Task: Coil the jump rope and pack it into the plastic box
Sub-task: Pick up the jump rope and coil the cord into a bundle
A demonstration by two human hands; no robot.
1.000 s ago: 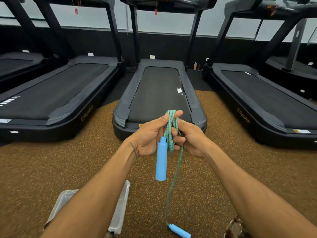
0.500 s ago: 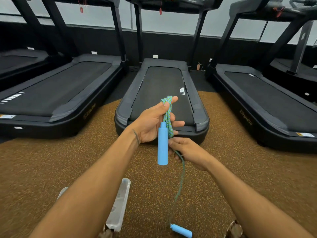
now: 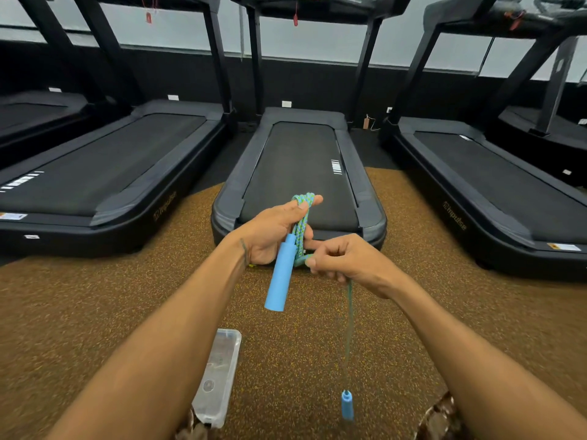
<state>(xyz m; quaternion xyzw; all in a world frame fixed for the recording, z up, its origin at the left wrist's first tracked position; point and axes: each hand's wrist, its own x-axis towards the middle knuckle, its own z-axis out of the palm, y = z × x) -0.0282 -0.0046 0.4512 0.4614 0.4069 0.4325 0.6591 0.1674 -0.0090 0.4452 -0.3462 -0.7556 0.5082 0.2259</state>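
The left hand (image 3: 270, 233) grips the jump rope's (image 3: 300, 227) gathered loops and one blue handle (image 3: 279, 274), while the right hand (image 3: 346, 260) pinches the free strand. The dangling second handle (image 3: 347, 404) could swing and loosen the bundle; the plastic box (image 3: 219, 376) waits on the floor below.

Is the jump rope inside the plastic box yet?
No, the left hand and right hand hold the jump rope up in the air, apart from the plastic box.

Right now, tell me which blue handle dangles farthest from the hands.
The lower handle, hanging on the rope far beneath the right hand; the other handle hangs right beside the left hand.
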